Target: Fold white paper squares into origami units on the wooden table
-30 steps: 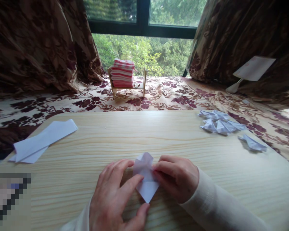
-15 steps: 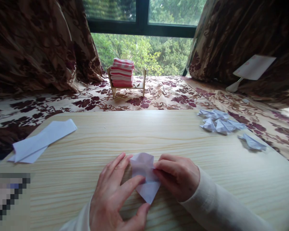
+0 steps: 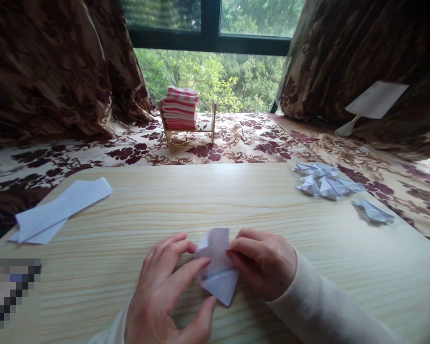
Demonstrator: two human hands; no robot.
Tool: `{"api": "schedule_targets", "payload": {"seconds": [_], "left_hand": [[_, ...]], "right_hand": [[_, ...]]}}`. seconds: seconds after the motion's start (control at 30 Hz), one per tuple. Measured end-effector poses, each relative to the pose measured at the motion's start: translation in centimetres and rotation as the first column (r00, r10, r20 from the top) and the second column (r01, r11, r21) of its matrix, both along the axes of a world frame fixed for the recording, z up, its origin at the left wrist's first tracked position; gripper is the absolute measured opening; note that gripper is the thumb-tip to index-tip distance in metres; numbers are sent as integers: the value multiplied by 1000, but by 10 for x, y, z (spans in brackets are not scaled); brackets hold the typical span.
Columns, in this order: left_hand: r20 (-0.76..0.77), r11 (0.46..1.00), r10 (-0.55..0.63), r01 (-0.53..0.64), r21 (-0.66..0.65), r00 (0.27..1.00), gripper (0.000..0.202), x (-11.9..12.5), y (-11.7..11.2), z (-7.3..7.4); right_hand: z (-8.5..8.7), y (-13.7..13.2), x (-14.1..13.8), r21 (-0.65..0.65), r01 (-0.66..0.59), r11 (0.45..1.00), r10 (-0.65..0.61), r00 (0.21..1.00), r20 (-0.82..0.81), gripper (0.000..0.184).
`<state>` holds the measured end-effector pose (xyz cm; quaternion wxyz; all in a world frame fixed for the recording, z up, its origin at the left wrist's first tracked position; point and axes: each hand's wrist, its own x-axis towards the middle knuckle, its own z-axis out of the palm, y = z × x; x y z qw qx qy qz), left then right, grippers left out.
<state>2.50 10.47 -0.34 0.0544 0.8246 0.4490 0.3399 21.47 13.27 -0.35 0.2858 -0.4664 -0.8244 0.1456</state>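
A small folded white paper (image 3: 217, 267) with crease lines lies just above the table between my hands. My right hand (image 3: 267, 260) pinches its right edge between thumb and fingers. My left hand (image 3: 172, 286) is on the other side, fingers spread apart, with fingertips at the paper's left edge and the thumb near its lower corner. Whether those left fingertips press on the paper or only rest by it, I cannot tell.
Several folded white paper pieces (image 3: 326, 181) lie at the table's back right, with a single folded piece (image 3: 374, 211) nearer. White paper strips (image 3: 64, 208) are stacked on the left. Behind the table (image 3: 157, 191), a small wooden rack (image 3: 214, 122) holds folded pink-and-white cloths (image 3: 181, 109).
My left hand has shifted slightly left, its index finger and thumb drawing back from the paper. The paper's lower corner has swung a little to the right. My right hand keeps its pinch.
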Motion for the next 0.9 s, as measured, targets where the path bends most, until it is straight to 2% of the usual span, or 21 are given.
{"api": "schedule_targets", "payload": {"seconds": [0.17,0.33,0.47,0.63,0.77,0.9], "left_hand": [[-32,995,-85,83,-55,996,30,-4,2,8],[-49,997,-67,68,21,997,38,0,-2,1],[-40,999,-37,39,35,998,41,6,-5,-4],[-124,998,-45,49,33,991,35,7,-3,-5],[-158,984,-59,84,156,986,35,5,1,-15],[-168,962,-84,125,245,982,40,4,3,-22]], "right_hand": [[-1,-2,-1,34,34,999,-35,999,30,23],[-1,-3,-4,60,50,997,-52,998,36,25],[-1,-4,-5,43,3,999,-5,999,42,22],[1,-4,-3,42,-108,993,106,993,50,18],[4,-4,-2,75,-169,983,158,979,131,18],[5,-7,-4,230,-136,964,89,975,203,19]]}}
